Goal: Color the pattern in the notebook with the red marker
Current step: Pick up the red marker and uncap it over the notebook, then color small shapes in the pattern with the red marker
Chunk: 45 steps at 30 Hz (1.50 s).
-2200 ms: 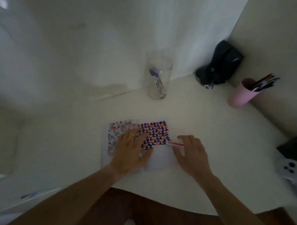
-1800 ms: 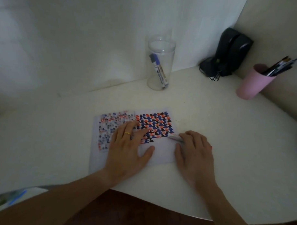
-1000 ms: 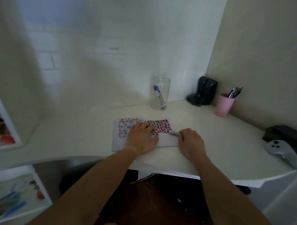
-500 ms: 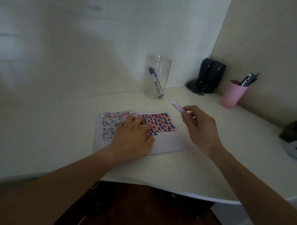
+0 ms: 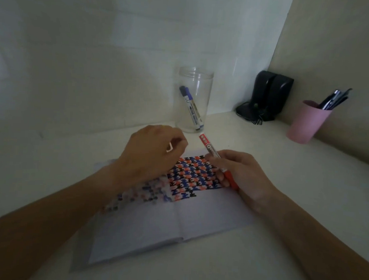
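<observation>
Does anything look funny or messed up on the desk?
Nothing is spilled or broken. The only odd bit: the red marker in the right hand still looks capped, red cap toward the wrist, so it can't color the notebook yet. The left hand hovers close by.

Red marker (image 5: 217, 161) tilted, apparently above open notebook (image 5: 176, 215)

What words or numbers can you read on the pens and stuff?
Red marker in the right hand: printing on the white barrel, too blurred to read.
Blue marker in the clear jar: label printing, too small to read.
Notebook: a colored pattern only, no words.
Pink cup: no text.
</observation>
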Each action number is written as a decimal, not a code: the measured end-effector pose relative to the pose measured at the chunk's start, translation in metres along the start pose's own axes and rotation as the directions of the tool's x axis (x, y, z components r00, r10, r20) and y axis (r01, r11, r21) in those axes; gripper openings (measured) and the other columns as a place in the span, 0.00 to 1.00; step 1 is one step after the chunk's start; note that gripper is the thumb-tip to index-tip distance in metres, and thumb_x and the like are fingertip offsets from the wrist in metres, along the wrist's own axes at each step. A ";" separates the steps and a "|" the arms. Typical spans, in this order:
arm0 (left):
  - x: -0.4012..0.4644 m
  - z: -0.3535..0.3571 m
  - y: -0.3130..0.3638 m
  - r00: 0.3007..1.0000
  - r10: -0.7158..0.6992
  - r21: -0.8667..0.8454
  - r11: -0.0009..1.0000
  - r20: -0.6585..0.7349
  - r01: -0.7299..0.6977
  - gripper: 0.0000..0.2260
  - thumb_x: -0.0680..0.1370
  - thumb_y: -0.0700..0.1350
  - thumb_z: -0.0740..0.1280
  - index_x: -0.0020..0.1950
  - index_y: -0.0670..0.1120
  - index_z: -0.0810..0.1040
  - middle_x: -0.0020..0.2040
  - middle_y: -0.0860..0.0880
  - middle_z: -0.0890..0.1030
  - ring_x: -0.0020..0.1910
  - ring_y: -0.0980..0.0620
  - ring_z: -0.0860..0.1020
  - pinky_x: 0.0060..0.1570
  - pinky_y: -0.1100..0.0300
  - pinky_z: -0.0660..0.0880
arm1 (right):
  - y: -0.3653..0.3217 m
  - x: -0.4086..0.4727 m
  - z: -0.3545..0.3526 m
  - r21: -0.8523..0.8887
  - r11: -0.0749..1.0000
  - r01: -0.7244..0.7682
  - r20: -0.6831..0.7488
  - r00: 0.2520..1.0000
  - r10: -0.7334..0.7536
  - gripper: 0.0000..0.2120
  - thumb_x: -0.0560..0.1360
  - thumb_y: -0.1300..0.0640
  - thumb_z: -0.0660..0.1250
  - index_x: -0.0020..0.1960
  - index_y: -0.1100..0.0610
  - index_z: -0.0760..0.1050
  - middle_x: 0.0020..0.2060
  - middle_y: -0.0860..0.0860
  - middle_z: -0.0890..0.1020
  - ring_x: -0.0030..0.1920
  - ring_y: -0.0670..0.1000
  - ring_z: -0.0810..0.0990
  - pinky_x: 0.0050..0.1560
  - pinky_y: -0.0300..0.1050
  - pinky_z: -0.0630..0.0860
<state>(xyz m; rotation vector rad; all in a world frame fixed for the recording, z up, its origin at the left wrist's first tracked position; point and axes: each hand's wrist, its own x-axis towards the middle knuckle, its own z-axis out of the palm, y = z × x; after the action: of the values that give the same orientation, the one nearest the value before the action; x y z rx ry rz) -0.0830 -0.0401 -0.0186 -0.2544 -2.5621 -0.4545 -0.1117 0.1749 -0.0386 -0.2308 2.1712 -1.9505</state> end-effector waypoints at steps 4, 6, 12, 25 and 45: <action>-0.017 0.012 -0.001 0.994 0.107 0.062 0.992 0.015 -0.108 0.14 0.80 0.58 0.57 0.52 0.55 0.80 0.42 0.55 0.84 0.39 0.56 0.79 0.41 0.62 0.69 | 0.000 0.001 -0.003 0.099 0.995 0.022 0.018 1.000 -0.024 0.10 0.76 0.56 0.72 0.50 0.63 0.84 0.28 0.50 0.79 0.28 0.47 0.77 0.30 0.39 0.77; -0.021 0.012 0.001 0.988 0.147 0.072 0.986 0.053 -0.151 0.17 0.81 0.61 0.55 0.53 0.55 0.80 0.43 0.55 0.84 0.39 0.56 0.79 0.41 0.62 0.68 | 0.001 0.001 -0.004 0.150 0.986 0.077 0.011 0.997 -0.080 0.10 0.77 0.56 0.72 0.51 0.62 0.83 0.32 0.49 0.82 0.32 0.47 0.81 0.36 0.39 0.79; -0.021 0.002 0.009 0.957 0.290 0.038 0.956 0.009 -0.290 0.21 0.80 0.64 0.57 0.59 0.51 0.80 0.46 0.53 0.86 0.42 0.53 0.82 0.45 0.57 0.75 | 0.000 -0.004 0.001 0.252 0.954 0.160 0.076 0.980 -0.184 0.11 0.76 0.57 0.72 0.54 0.64 0.84 0.38 0.57 0.84 0.37 0.51 0.80 0.39 0.44 0.76; -0.020 -0.004 0.023 0.966 0.247 -0.167 0.959 0.081 -0.231 0.15 0.82 0.60 0.54 0.52 0.53 0.75 0.43 0.56 0.82 0.37 0.59 0.77 0.40 0.71 0.71 | -0.003 -0.015 0.013 0.382 0.902 0.200 0.059 0.969 -0.239 0.12 0.72 0.54 0.73 0.44 0.64 0.84 0.33 0.55 0.83 0.33 0.49 0.79 0.39 0.41 0.77; -0.016 -0.004 -0.011 0.917 0.319 -0.056 0.947 0.240 -0.315 0.13 0.82 0.61 0.57 0.56 0.56 0.74 0.52 0.58 0.77 0.49 0.58 0.75 0.50 0.61 0.74 | -0.007 -0.016 -0.006 0.443 0.875 0.195 -0.204 0.972 -0.113 0.16 0.77 0.55 0.72 0.51 0.71 0.81 0.31 0.55 0.81 0.30 0.50 0.77 0.33 0.41 0.76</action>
<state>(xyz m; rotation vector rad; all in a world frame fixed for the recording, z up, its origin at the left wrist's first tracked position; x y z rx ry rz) -0.0701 -0.0537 -0.0268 -0.7643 -2.6851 -0.3363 -0.0985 0.1839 -0.0304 -0.1630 1.7447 -2.5958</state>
